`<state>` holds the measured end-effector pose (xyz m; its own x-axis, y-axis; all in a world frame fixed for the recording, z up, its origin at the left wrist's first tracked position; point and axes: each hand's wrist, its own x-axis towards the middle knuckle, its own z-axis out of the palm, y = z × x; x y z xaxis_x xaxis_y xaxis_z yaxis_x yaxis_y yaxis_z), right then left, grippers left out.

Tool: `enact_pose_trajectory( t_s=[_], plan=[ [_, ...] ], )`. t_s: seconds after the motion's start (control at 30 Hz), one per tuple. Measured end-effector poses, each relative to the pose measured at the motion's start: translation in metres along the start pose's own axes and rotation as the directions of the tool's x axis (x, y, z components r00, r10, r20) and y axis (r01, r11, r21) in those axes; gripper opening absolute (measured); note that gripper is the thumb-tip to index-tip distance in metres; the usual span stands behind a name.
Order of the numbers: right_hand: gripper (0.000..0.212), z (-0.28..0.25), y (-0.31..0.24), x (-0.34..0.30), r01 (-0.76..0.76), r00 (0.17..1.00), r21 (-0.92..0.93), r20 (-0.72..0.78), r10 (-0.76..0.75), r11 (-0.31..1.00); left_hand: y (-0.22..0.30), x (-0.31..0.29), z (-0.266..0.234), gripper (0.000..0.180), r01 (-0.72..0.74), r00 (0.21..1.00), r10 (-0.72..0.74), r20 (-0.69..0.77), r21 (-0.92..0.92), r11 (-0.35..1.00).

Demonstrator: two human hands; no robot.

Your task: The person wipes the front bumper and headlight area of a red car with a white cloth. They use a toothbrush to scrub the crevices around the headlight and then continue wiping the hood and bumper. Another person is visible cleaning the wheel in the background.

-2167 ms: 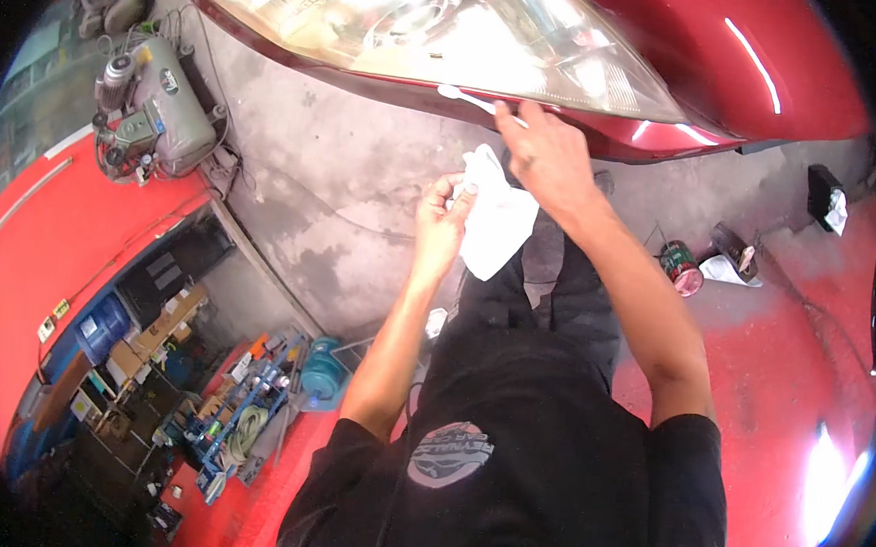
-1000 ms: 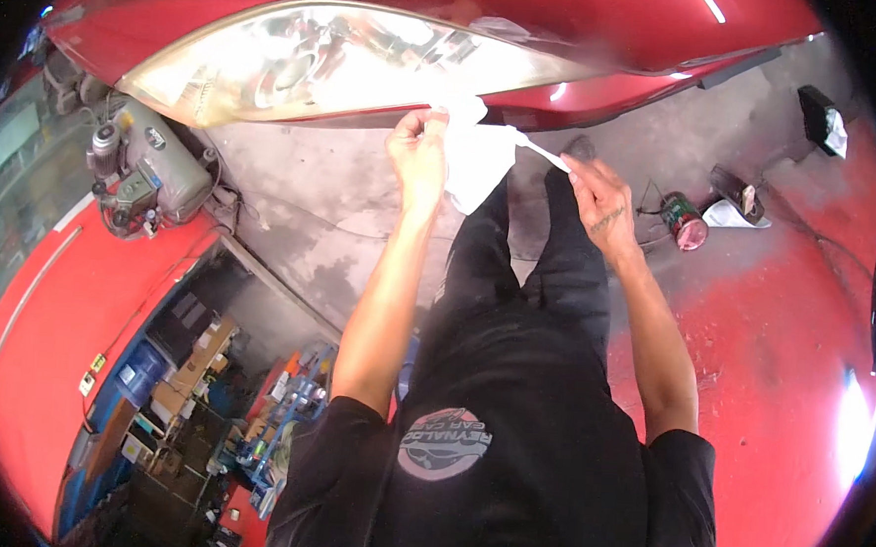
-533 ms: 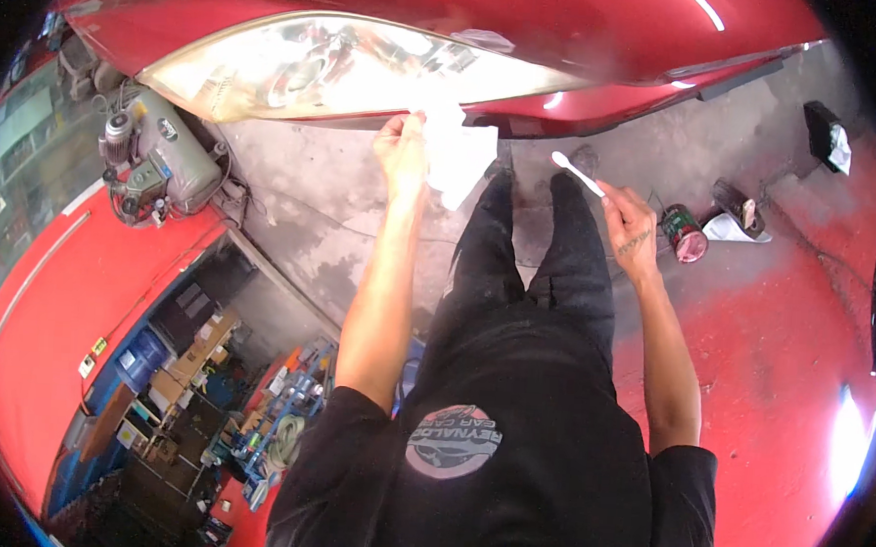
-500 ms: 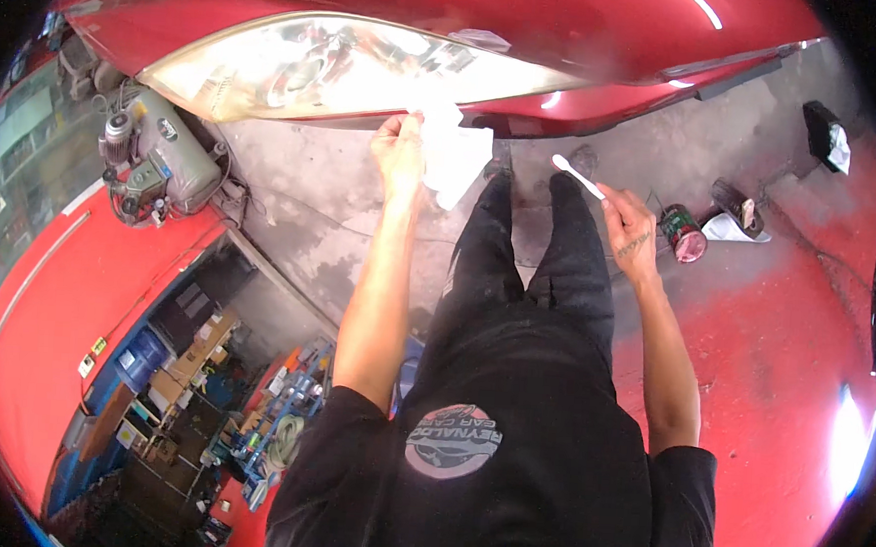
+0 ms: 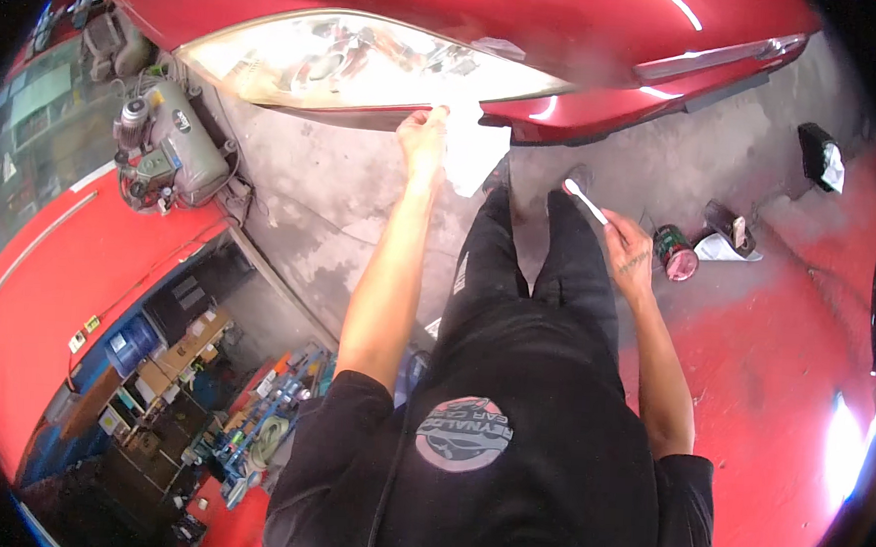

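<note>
My left hand [image 5: 423,144] is pinched on the corner of a white sheet [image 5: 476,155], paper or thin cloth. The sheet hangs just below the lower edge of a bright, hazy headlight [image 5: 300,63] on a red car [image 5: 570,28]. Farther right and lower, my right hand [image 5: 627,249] is closed round the handle of a slim white plastic spoon [image 5: 585,201]. Its rounded end points up and left, away from the car, with a reddish tint at the tip. The glare on the sheet hides its texture.
A green-grey air compressor [image 5: 182,146] stands on the floor at left. On the right lie a can [image 5: 675,251], a dark item on white paper [image 5: 729,249] and a black box with white paper [image 5: 820,160]. Cluttered shelves [image 5: 170,378] fill the lower left.
My left hand and the sheet have shifted slightly right in view. My right hand with the spoon is a little lower. The headlight and floor items have also shifted as the view moved.
</note>
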<state>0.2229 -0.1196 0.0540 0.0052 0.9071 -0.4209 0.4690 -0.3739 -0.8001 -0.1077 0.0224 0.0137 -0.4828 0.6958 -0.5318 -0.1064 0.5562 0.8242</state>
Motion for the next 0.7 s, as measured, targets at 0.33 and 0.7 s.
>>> enact_pose_trajectory(
  t_s=[0.33, 0.7],
  plan=[
    [0.026, -0.035, 0.012, -0.009, 0.052, 0.998, -0.097, 0.046, -0.048, 0.994, 0.004, 0.003, 0.003, 0.026, -0.091, 0.993, 0.095, -0.076, 0.052, 0.994],
    [0.029, -0.067, -0.26, -0.034, 0.648, 0.716, -0.039, 0.37, -0.592, 0.76, 0.002, -0.005, -0.013, 0.02, 0.132, 0.99, -0.1, 0.104, -0.372, 0.919]
  ],
)
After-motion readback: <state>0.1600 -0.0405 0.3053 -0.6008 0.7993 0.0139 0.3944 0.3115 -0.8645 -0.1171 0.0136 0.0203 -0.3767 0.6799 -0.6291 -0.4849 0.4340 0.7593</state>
